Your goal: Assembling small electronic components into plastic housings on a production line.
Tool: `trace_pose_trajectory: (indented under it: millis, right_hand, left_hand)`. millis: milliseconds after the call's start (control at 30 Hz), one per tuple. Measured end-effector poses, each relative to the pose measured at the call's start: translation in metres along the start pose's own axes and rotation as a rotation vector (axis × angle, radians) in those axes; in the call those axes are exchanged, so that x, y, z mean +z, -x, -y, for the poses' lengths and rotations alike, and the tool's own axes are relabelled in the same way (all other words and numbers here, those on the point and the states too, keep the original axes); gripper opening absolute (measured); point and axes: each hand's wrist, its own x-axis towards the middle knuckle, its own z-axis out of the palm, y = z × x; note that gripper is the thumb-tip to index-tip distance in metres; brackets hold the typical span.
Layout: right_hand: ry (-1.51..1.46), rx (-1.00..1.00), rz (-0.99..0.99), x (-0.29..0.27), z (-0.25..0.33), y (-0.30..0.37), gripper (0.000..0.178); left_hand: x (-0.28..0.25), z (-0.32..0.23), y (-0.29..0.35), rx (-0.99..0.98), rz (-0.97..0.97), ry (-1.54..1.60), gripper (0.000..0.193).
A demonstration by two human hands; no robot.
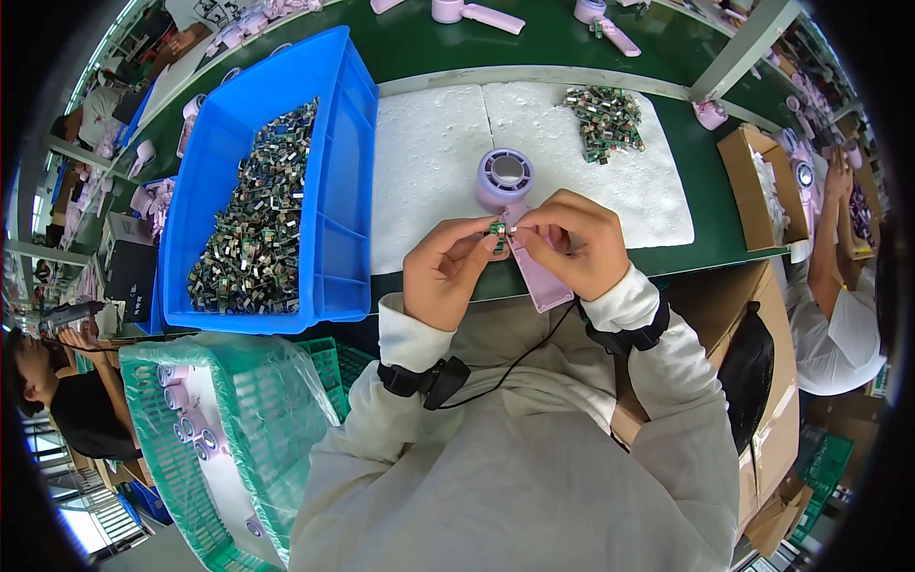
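A pale purple handheld fan (541, 275) lies in front of me, its round head pointing away and its handle toward me. Over the part where head meets handle, my left hand (448, 267) pinches a small green circuit board (498, 236) between thumb and fingertips. My right hand (575, 238) is closed just beside it, thumb and forefinger pressed together on something small and pale by the board. What that piece is, the fingers hide. Both hands nearly touch each other above the fan.
On my left stands a blue bin (338, 191) full of small circuit boards (253, 229). More boards (606, 122) lie heaped on the white foam sheet (419, 172). A lined green basket (143, 410) holds fan parts at lower left. Cardboard boxes (748, 181) and co-workers flank me.
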Motion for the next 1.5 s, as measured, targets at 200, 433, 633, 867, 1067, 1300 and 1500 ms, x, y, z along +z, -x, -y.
trace_pose_trajectory:
  millis: [200, 433, 633, 867, 1067, 1300, 1500]
  right_hand:
    - [0.077, 0.030, 0.029, 0.004, 0.001, 0.002, 0.010]
    - [0.133, -0.026, 0.014, 0.002, 0.000, 0.002, 0.012]
    - [0.178, -0.120, 0.047, -0.002, 0.001, -0.002, 0.014]
    - [0.134, 0.080, -0.037, 0.013, 0.017, 0.011, 0.013]
    - [0.083, 0.141, -0.120, 0.022, 0.025, 0.012, 0.011]
    - [0.143, 0.161, 0.078, -0.016, 0.029, -0.008, 0.010]
    - [-0.120, 0.431, 0.162, -0.093, 0.015, -0.058, 0.014]
  left_hand:
    - [0.004, 0.001, 0.004, 0.084, -0.036, -0.166, 0.026]
    - [0.004, 0.004, 0.002, 0.104, -0.017, -0.134, 0.027]
    - [0.006, -0.004, 0.009, 0.197, -0.003, -0.452, 0.031]
    - [0.021, 0.007, 0.017, 0.461, -0.163, -0.745, 0.035]
    - [0.020, 0.012, 0.020, 0.505, -0.191, -0.807, 0.037]
    - [0.009, -0.039, -0.001, 0.344, -0.044, -0.685, 0.035]
    - [0.010, -0.061, -0.072, 0.159, -0.122, -0.459, 0.032]
